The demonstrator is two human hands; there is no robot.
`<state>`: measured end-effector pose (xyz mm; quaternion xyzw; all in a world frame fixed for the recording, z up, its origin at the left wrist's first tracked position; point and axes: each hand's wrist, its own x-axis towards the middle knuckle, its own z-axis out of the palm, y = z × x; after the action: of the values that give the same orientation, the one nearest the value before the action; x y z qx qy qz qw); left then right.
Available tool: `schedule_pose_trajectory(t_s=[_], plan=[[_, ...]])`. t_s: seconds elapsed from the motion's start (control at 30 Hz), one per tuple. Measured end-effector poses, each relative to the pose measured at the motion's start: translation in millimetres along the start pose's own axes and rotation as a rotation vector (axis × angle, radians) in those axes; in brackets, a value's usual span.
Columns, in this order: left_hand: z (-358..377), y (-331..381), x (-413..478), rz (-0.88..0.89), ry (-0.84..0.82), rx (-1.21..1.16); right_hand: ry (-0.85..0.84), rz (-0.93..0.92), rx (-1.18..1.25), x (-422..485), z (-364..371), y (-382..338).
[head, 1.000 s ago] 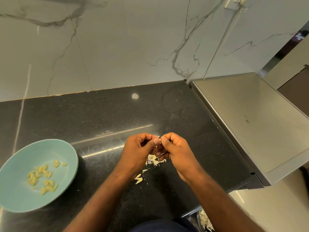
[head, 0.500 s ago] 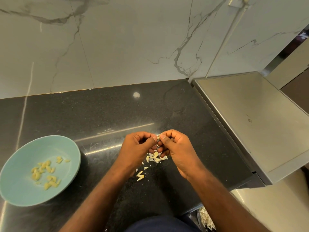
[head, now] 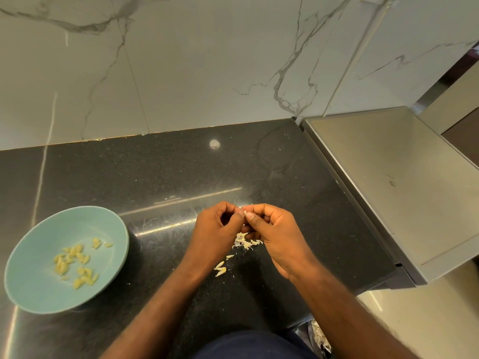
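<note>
My left hand and my right hand meet thumb to thumb above the black counter. Together their fingertips pinch a small whitish garlic clove, most of it hidden by the fingers. Under the hands lies a heap of pale papery garlic skins, with two more scraps nearer to me. A light blue bowl sits at the left and holds several peeled yellowish cloves.
A marble wall rises behind the counter. A steel appliance top adjoins the counter on the right. Below the front edge a container with more skins shows beside my dark clothing.
Both hands stay pinched on the clove with only small finger shifts. The view has drifted slightly, so the bowl and hands sit a little higher in frame.
</note>
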<state>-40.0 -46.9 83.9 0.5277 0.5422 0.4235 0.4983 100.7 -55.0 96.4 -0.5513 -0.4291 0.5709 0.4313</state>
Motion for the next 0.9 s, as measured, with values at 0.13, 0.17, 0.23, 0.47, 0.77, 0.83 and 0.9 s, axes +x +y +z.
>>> schedule_pose_trajectory(t_s=[0.13, 0.17, 0.23, 0.47, 0.77, 0.83, 0.9], plan=[[2, -3, -1, -0.028, 0.030, 0.051, 0.029, 0.004, -0.043, 1, -3, 4], [2, -5, -1, -0.034, 0.053, 0.073, 0.043, 0.007, -0.055, 1, -4, 4], [2, -10, 1, -0.050, 0.078, 0.115, 0.061, 0.008, -0.052, 2, -5, 4], [-3, -9, 0, 0.076, -0.051, 0.176, 0.049, -0.014, -0.132, 3, -14, 1], [-14, -14, 9, 0.344, -0.172, 0.485, -0.137, 0.132, -0.325, 1, -17, 0], [-18, -13, 10, 0.421, -0.236, 0.537, -0.193, 0.170, -0.320, 0, -15, 0], [-21, -12, 9, 0.447, -0.292, 0.556, -0.228, 0.190, -0.298, -1, -13, 0]])
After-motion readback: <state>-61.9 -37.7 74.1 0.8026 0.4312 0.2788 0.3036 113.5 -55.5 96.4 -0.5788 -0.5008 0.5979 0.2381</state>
